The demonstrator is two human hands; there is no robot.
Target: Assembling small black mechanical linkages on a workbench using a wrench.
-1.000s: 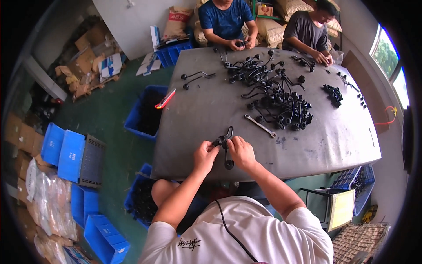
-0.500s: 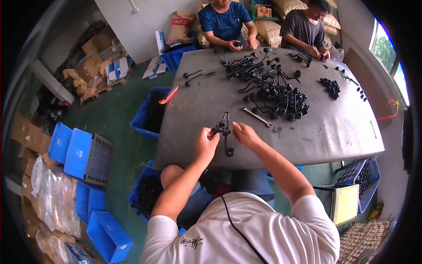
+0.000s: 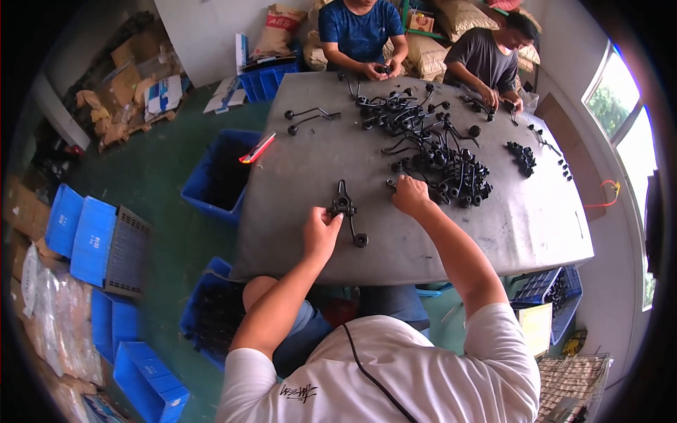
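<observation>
My left hand (image 3: 321,231) is closed on a black bent-rod part (image 3: 345,211), fingers wrapped around its chunky middle joint, which rests on the grey table (image 3: 536,225) just in front of me. From that joint two thin arms run away from me to a point, and another thin rod runs back toward my right and ends in a small round ring that lies flat on the table.

My right hand (image 3: 410,195) is farther out and to the right, knuckles up, fingers curled down at the near edge of the big heap of black parts (image 3: 437,158). From this angle I cannot tell whether those fingers have actually pinched a piece or are only resting against the heap.

The heap spreads from my right hand toward the far side of the table, a tangle of rods and ring ends. Left of it, near the far left corner, two loose rods (image 3: 310,118) lie by themselves. To the right sits a smaller cluster of black pieces (image 3: 523,156).

At the far edge two other people sit facing me, one in a blue shirt (image 3: 360,32) and one in a dark grey shirt (image 3: 486,56), each with hands on small parts.

On the green floor to my left stands an open blue bin (image 3: 211,176) against the table.
</observation>
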